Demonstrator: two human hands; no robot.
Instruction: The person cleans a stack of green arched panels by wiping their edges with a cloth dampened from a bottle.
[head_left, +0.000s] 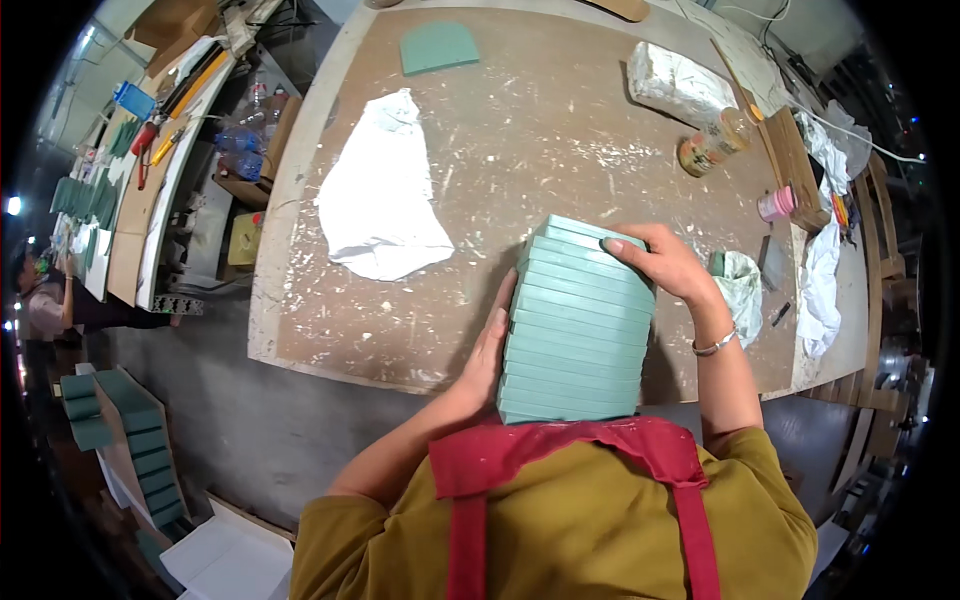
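A tall stack of pale green, flat slabs (578,320) stands on edge between my hands, its near end close against my red apron (570,440). My left hand (488,355) presses along the stack's left side, fingers partly hidden by it. My right hand (660,262) holds the far right corner, thumb lying on the top and the other fingers curled over the far edge. One more green piece with a rounded end (440,48) lies apart at the far side of the table. Left of the stack is a crumpled white cloth (383,195).
The brown, paint-spotted table (540,130) also holds a wrapped white block (680,82), a bottle (715,143), a pink cup (776,204) and a whitish-green cloth (738,290). More green pieces fill a rack (150,450) at lower left. A person (55,300) works at the left bench.
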